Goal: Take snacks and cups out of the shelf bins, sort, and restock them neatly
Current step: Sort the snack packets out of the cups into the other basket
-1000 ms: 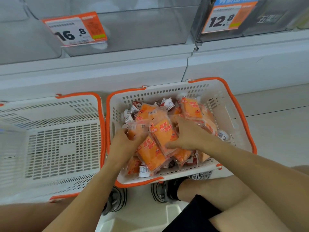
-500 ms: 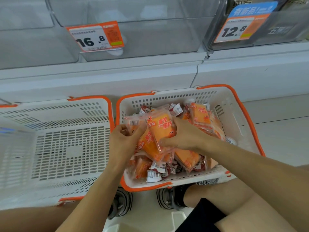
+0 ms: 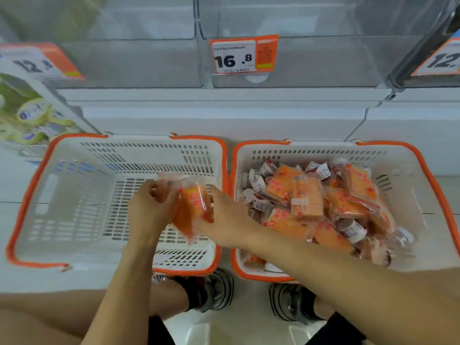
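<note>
Two white baskets with orange rims stand side by side on the floor. The right basket [image 3: 420, 170] is heaped with orange snack packets [image 3: 306, 197] and small sealed cups [image 3: 258, 183]. The left basket [image 3: 74, 195] holds nothing on its slotted floor. Over the left basket's right half, my left hand [image 3: 149, 210] and my right hand [image 3: 224, 220] together hold a bunch of orange snack packets [image 3: 194, 205], gripping it from either side. The picture is blurred with motion.
Clear shelf bins [image 3: 311, 61] with price tags 16.8 [image 3: 244, 54] and 12.8 sit above the white shelf base. A further container with green-lidded cups [image 3: 32, 113] shows at far left. My shoes [image 3: 214, 290] stand just below the baskets.
Both hands lifted a bunch of orange packets out of the right basket and carried it left, over the left basket. The view swung left as well.
</note>
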A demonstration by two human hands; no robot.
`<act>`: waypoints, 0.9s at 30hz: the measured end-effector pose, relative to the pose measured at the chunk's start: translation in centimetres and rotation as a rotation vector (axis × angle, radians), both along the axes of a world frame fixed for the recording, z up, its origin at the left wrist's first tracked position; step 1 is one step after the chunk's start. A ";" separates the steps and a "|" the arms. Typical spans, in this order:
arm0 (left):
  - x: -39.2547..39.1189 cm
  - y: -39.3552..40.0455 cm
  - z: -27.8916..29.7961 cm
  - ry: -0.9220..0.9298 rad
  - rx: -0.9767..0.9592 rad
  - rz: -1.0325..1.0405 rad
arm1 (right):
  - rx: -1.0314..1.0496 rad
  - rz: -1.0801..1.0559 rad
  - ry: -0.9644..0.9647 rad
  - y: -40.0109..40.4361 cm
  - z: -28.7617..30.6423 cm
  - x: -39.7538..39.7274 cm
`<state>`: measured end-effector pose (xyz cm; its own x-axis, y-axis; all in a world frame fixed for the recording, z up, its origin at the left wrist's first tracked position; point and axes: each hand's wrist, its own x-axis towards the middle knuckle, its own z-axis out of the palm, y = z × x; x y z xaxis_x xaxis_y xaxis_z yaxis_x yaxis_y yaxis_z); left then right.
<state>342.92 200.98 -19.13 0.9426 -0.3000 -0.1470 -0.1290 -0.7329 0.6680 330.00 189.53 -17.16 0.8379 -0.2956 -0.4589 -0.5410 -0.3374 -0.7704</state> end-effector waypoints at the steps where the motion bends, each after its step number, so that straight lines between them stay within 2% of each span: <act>1: 0.4 0.8 -1.3 0.053 0.046 -0.022 | -0.019 0.020 0.018 0.1 0.0 -0.1; 3: 0.9 1.9 -3.0 0.201 0.131 -0.036 | -0.022 0.043 0.029 -0.1 0.1 -0.7; 5: 1.0 2.1 -3.8 0.263 0.184 -0.045 | -0.066 0.022 -0.004 -1.3 0.8 -1.8; 7: 0.8 1.4 -3.5 0.191 0.196 -0.055 | -0.194 -0.060 -0.057 -3.9 1.0 -2.8; 10: -0.7 -1.0 -1.6 0.047 0.055 -0.043 | -0.501 -0.226 -0.078 -9.6 0.8 -5.2; 13: -3.8 -4.4 0.0 -0.031 -0.131 -0.184 | -0.722 -0.304 0.110 -14.2 -0.1 -8.7; 16: -8.1 -7.6 0.4 0.030 -0.150 -0.522 | -0.632 -0.249 0.409 -15.5 -2.4 -11.8; 18: -10.6 -8.8 -0.7 0.099 -0.067 -0.779 | -0.610 -0.181 0.454 -15.3 -3.9 -13.0; 20: -12.3 -9.3 -2.5 0.130 0.087 -0.940 | -0.631 -0.171 0.427 -15.2 -4.1 -13.6; 23: -13.9 -9.5 -4.3 0.148 0.219 -0.939 | -0.609 -0.174 0.329 -15.3 -3.2 -14.3; 27: -14.6 -10.1 -4.6 0.226 0.098 -0.788 | -0.588 -0.175 0.249 -15.7 -2.9 -16.2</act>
